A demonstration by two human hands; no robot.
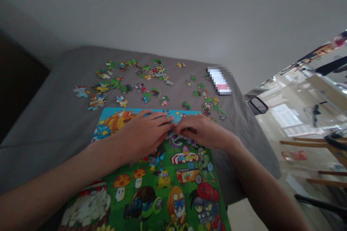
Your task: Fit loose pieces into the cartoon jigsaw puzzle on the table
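Note:
A jigsaw puzzle board (168,173) with a blue top edge and a green cartoon scene lies in front of me. My left hand (148,130) rests flat across its upper part, fingers stretched out to the right and nothing visible in them. Close beside its fingertips, my right hand (202,130) has its fingers bent and pinched together at the board's surface. Whatever sits between those fingers, if anything, is hidden. Both hands cover part of the upper picture, including some of the pumpkin (118,120).
Many loose puzzle pieces (99,98) are scattered beyond the board on the grey cloth (54,115). More pieces (207,104) lie at the right, near a phone (219,80) with a lit, blurred screen. A pale wall (162,14) rises behind; wooden chair parts (306,144) stand right.

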